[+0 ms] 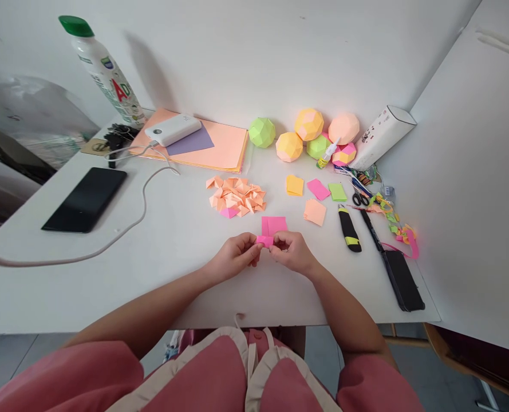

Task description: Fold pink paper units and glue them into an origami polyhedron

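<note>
Free room between black tablet (85,200) and peach paper pieces (237,194), but white cable (145,201) in the way.

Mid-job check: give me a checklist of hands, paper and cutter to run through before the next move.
1. Left hand on the small pink paper: ok, fingers at its left end.
2. Right hand on the same paper: ok, fingers at its right end.
3. Crease on that paper straight: cannot tell, too small to see.
4. Pile of folded pieces all peach: not ok, a pink piece lies at its near edge.
5. Black and yellow cutter apart from both hands: ok, it lies on the table to the right.
6. Cutter blade retracted: cannot tell.
</note>
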